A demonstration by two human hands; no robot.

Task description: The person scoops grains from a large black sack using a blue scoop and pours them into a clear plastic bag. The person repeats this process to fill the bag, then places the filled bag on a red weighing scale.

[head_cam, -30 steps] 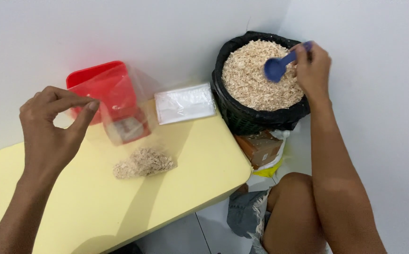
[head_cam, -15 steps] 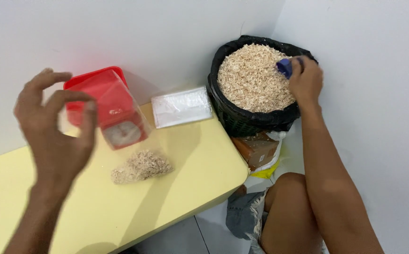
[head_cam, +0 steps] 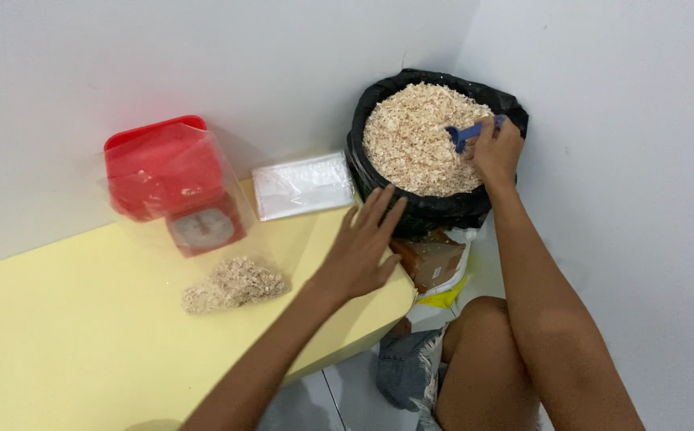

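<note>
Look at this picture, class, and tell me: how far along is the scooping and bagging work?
Done: one clear bag of shavings lies filled on the yellow table beside the red scale. In hand: the right hand holds a blue scoop in the black bin of shavings; the left hand hovers open by the bin. Left: a stack of empty bags and a nearly full bin.

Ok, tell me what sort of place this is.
Probably a home or small-workshop packing corner, not a factory. A red scale and a stack of clear bags sit on a yellow table against bare white walls, and the right hand holds a blue scoop in a black-lined bin of wood shavings.
</note>
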